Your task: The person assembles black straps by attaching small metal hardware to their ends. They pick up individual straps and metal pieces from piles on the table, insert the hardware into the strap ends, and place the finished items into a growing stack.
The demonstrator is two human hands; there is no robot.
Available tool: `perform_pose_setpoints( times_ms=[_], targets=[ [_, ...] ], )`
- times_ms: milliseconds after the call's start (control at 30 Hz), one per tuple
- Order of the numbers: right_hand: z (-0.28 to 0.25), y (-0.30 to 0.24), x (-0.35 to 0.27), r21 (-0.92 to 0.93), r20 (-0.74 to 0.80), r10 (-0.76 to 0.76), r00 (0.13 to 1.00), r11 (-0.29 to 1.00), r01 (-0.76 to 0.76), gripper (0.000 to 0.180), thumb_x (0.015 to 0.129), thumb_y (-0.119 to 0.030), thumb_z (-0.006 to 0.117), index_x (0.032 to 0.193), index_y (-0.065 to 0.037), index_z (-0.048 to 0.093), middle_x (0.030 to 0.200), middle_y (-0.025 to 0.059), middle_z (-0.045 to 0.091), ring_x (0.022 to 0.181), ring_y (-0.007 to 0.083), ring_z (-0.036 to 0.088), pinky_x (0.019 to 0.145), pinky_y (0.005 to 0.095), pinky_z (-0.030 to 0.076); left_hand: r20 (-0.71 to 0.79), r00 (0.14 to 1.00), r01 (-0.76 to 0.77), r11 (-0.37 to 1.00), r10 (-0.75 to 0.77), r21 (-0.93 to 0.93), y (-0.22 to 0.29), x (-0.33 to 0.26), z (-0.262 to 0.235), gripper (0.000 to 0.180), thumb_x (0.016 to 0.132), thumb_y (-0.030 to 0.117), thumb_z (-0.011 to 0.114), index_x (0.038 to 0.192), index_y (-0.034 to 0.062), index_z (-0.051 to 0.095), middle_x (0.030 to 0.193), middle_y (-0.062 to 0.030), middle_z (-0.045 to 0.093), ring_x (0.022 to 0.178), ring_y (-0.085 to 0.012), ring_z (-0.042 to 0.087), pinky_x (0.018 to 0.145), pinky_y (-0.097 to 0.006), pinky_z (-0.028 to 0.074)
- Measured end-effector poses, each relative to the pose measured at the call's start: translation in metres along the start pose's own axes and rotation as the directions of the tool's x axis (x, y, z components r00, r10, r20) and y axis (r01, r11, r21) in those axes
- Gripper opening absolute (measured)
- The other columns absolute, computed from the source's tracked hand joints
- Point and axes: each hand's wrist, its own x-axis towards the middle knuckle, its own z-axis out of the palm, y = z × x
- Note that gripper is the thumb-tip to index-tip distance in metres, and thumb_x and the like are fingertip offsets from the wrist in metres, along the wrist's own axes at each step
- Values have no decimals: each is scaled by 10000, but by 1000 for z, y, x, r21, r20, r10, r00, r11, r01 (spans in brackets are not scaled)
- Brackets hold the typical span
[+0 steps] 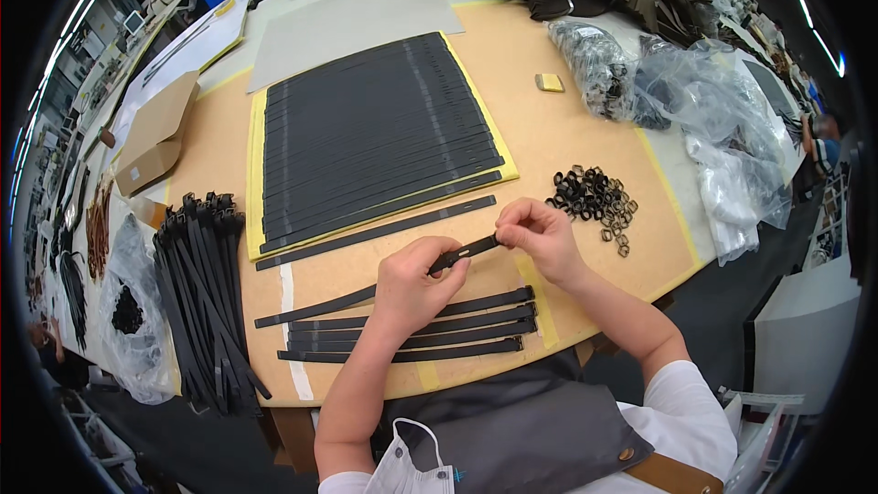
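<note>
My left hand [416,282] grips a black strap [468,252] near one end, where a small slot shows. The strap's long tail slants down to the left, over the table. My right hand [541,236] pinches the strap's tip between thumb and fingers; any small part there is hidden. Below my hands, several black straps [485,329] lie side by side, with dark fittings at their right ends. One loose strap [366,232] lies beyond my left hand. Right of my right hand is a pile of small black loops [578,190] and metal rings [626,210].
A yellow-edged board [505,163] carries rows of black straps [357,128]. Finished-looking straps [197,284] form a heap at left, beside a plastic bag [128,329] and open cardboard [157,133]. Clear bags [713,96] and a small yellow block [549,82] are at right.
</note>
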Motion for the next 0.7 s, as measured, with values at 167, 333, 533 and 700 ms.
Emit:
perform_pose_setpoints(
  times_ms=[167,333,533,700],
  targets=[
    [-8,7,12,313,-50,265,963,920,-237,87,1014,-147,715,1012,-66,686,990,-16,674,811,53,612,736,209,493,-78,997,8,998,-13,-69,1,4,0,164,832,50,823,952,-9,728,730,-27,667,618,-56,569,567,-223,463],
    [-2,6,5,317,0,278,961,911,-264,147,991,-182,753,1051,-56,707,964,0,704,836,79,638,771,234,535,-44,999,5,996,-9,-88,-3,-1,3,154,837,36,811,960,-4,727,737,-8,653,609,-49,535,557,-218,439],
    [0,7,5,90,19,56,998,994,-58,123,972,-122,766,1028,-37,696,976,26,697,840,87,639,763,243,546,-36,999,28,999,-30,-43,-5,-1,4,147,840,57,806,950,0,727,712,2,638,596,-53,523,543,-228,429],
    [5,8,1,-50,83,-109,991,992,113,118,934,-44,784,983,-30,678,1006,35,670,870,80,627,762,235,525,33,995,90,995,-89,-36,-2,-3,3,143,850,77,797,945,-2,725,687,2,628,580,-51,514,538,-231,422]
  ],
)
